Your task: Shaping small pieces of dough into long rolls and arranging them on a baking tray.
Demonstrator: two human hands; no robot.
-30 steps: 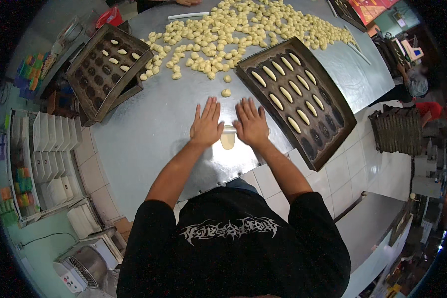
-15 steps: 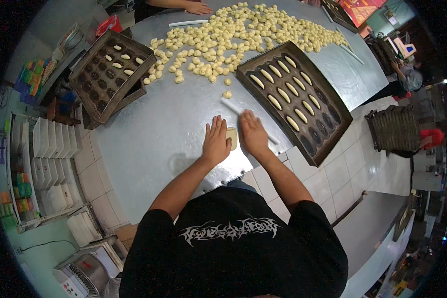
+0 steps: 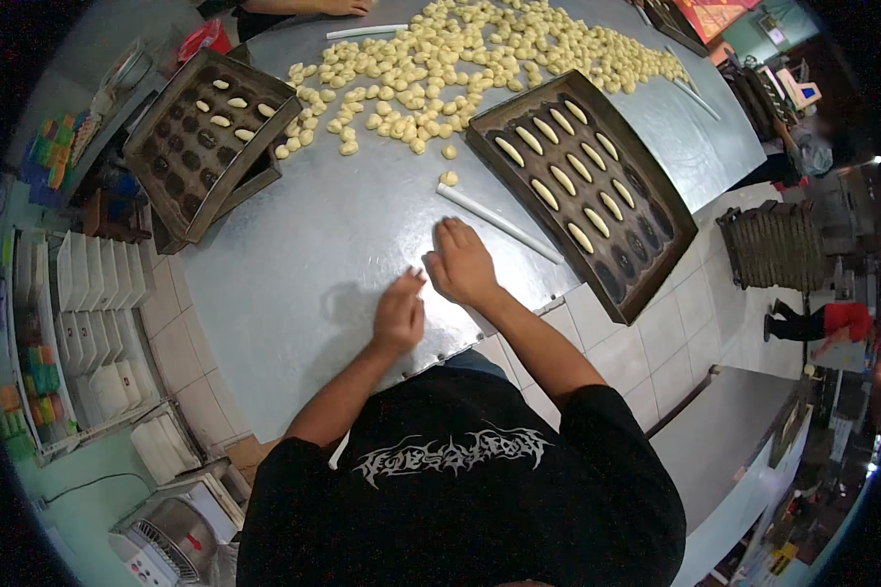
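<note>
My left hand (image 3: 399,315) is low over the metal table (image 3: 294,264), fingers bent and pressed together. Just right of it and a little farther off, my right hand (image 3: 462,264) curls its fingers downward. What either hand holds is hidden. No flat dough piece shows between them. Beyond my right hand a white rolling pin (image 3: 499,223) lies slantwise on the table, not touched. Two small dough balls lie past its far end, the nearer dough ball (image 3: 448,178) almost at its tip. Right of the pin, a dark moulded tray (image 3: 646,269) holds rows of slim dough rolls (image 3: 563,180).
A heap of dough balls (image 3: 431,73) spreads across the far table. Another tray (image 3: 181,147) with several dough rolls rests at far left on a second one. A co-worker's hand (image 3: 346,7) is at the far edge. Stacked trays (image 3: 775,245) stand on the floor at right.
The flat dough piece between my hands is now out of sight. My right hand has left the rolling pin and moved left; my left hand has drawn back toward me, its fingers bent.
</note>
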